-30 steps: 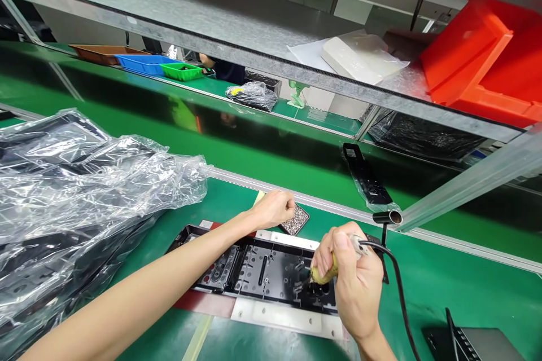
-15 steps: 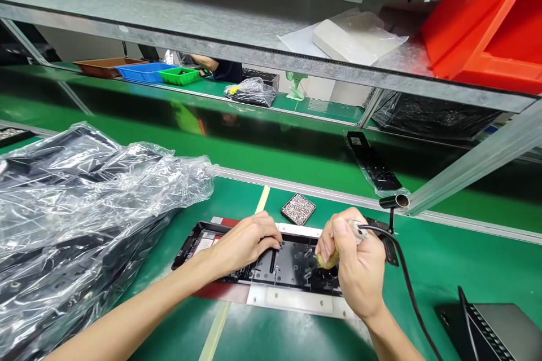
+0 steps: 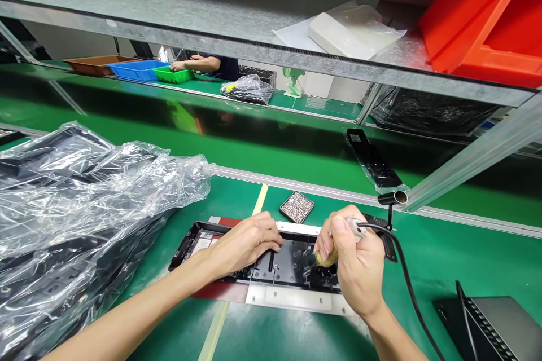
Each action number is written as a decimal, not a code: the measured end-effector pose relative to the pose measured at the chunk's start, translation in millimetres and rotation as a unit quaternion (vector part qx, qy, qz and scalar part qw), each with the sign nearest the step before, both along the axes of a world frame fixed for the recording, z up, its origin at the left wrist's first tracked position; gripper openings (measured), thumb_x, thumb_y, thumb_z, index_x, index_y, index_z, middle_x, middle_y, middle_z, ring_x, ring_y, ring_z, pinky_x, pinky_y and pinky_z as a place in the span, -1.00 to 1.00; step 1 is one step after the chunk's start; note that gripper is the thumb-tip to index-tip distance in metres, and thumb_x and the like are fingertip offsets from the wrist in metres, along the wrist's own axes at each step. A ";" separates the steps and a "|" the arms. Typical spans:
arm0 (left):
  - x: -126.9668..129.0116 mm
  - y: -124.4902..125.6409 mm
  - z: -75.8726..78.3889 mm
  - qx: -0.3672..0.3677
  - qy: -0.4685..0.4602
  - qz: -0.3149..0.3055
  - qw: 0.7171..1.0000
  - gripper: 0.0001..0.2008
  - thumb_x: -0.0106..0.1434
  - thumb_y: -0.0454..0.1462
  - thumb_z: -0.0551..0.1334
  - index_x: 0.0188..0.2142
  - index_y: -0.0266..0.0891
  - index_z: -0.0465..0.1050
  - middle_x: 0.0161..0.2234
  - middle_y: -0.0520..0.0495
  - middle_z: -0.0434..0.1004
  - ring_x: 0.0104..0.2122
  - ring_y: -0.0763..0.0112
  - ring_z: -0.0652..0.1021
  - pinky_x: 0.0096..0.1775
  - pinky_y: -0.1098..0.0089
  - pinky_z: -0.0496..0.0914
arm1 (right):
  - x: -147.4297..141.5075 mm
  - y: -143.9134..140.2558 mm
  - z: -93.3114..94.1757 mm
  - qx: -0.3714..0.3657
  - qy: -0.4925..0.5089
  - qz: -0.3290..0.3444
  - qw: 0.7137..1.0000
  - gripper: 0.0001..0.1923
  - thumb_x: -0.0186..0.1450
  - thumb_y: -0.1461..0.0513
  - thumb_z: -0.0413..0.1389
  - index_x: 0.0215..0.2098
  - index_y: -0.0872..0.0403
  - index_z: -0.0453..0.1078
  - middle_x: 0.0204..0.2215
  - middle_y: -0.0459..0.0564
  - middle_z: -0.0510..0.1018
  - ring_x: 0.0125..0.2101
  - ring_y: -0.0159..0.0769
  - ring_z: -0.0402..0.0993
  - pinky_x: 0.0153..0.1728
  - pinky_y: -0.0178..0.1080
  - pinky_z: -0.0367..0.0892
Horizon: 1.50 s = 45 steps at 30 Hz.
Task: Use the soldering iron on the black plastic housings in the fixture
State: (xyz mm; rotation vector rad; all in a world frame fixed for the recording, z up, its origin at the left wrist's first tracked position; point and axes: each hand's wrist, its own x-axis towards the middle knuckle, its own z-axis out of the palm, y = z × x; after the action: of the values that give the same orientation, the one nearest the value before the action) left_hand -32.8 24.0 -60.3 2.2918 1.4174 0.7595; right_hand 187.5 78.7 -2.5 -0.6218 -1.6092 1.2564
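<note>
A long black plastic panel (image 3: pixel 292 265) lies in a metal and red fixture (image 3: pixel 292 298) on the green bench in front of me. My left hand (image 3: pixel 248 240) rests on the panel's middle, fingertips pinched on its surface; whether it holds a screw is hidden. My right hand (image 3: pixel 353 262) grips a corded electric screwdriver (image 3: pixel 328 258) with a yellowish body, its tip down on the panel's right part. The black cord (image 3: pixel 406 282) runs off to the lower right. A small square tray of screws (image 3: pixel 297 207) sits just beyond the panel.
A heap of black parts in clear plastic bags (image 3: pixel 80 203) fills the left. A bagged black part (image 3: pixel 375 166) lies on the conveyor behind. A grey box (image 3: pixel 495 324) stands at the lower right. Overhead is a metal shelf with red bins (image 3: pixel 483 22). Another person's hand (image 3: pixel 178 66) reaches a green tray far back.
My left hand came back from the screw tray and settled on the panel's middle. My right hand kept the screwdriver on the panel. The far person's hand came into view.
</note>
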 end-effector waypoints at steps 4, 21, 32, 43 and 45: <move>-1.3 -5.8 -4.1 0.029 -0.020 0.003 0.999 -0.80 0.46 -0.30 0.16 -0.06 -0.23 0.56 -0.16 -0.08 0.62 -0.14 0.32 0.50 -0.09 0.33 0.43 | 0.1 -0.8 1.1 0.001 0.001 0.000 1.000 -0.65 0.49 0.14 0.02 -0.46 0.04 0.24 -0.53 -0.15 0.34 -0.56 -0.44 0.31 -0.49 -0.22 0.27; -3.8 -27.8 -20.7 0.126 0.071 0.042 0.989 -0.69 0.48 -0.39 0.08 0.13 -0.18 0.43 -0.02 -0.16 0.51 -0.05 0.28 0.50 -0.03 0.25 0.48 | -1.3 -1.9 3.3 -0.005 0.023 0.014 1.000 -0.70 0.49 0.16 0.02 -0.42 0.03 0.25 -0.59 -0.19 0.33 -0.60 -0.43 0.30 -0.55 -0.25 0.26; 7.3 -22.6 -14.2 0.158 -0.021 0.083 0.984 -0.78 0.46 -0.35 0.14 0.04 -0.23 0.47 -0.06 -0.16 0.52 -0.09 0.30 0.52 -0.05 0.25 0.47 | -9.4 -9.9 2.7 -0.040 0.126 0.027 0.991 -0.72 0.50 0.01 -0.08 -0.13 0.00 0.31 -0.65 -0.26 0.24 -0.67 -0.47 0.16 -0.58 -0.30 0.31; 8.8 -30.7 -22.9 0.183 -0.055 0.112 0.975 -0.77 0.42 -0.42 0.19 0.03 -0.22 0.47 -0.06 -0.14 0.53 -0.13 0.32 0.51 -0.07 0.24 0.44 | -3.3 -12.2 14.9 -0.032 0.069 0.006 0.997 -0.66 0.48 0.15 -0.01 -0.41 0.08 0.40 -0.54 -0.08 0.42 -0.55 -0.38 0.39 -0.55 -0.27 0.31; 8.3 -33.5 -24.5 0.185 -0.049 0.109 0.976 -0.75 0.42 -0.42 0.19 0.04 -0.22 0.46 -0.06 -0.15 0.52 -0.11 0.30 0.51 -0.05 0.22 0.44 | -3.2 -13.8 16.6 -0.064 0.082 0.021 0.994 -0.72 0.48 0.13 -0.03 -0.32 0.06 0.40 -0.60 -0.15 0.36 -0.62 -0.41 0.31 -0.59 -0.29 0.28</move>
State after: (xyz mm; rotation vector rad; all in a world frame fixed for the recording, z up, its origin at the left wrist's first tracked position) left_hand -24.5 -9.5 -84.9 2.3408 1.6104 1.2808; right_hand 184.3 64.9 14.1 -0.5509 -1.4206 1.4131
